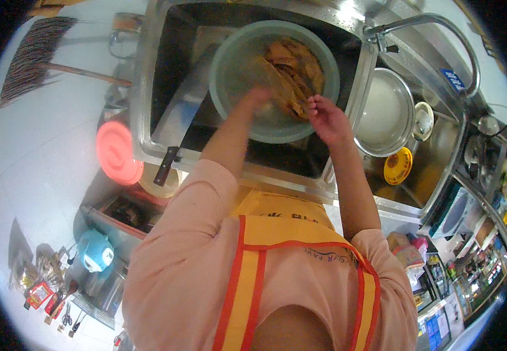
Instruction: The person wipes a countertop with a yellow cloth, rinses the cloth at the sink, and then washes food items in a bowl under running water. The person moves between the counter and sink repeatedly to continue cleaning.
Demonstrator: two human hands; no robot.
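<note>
A round grey-green basin (218, 83) of cloudy water stands in the left bowl of a steel sink (146, 87). Wet, brown, leaf-like sheets (299, 61) are heaped at its far right, some folded and trailing toward me. My right hand (327, 118), at the basin's right rim, pinches the near end of these sheets between its fingers. Motion blurs my left hand (258, 95), which is over or in the water beside the sheets; its grip cannot be made out. Left of the basin, a broad-bladed knife (183, 101) lies across the sink, its black riveted handle over the front edge.
A curved faucet (437, 19) rises behind the right sink bowl. That bowl contains a round metal pan (385, 114), a small pale dish (423, 120) and a yellow strainer (398, 166). A pink plastic basin (117, 151) and a broom (38, 61) are to the left.
</note>
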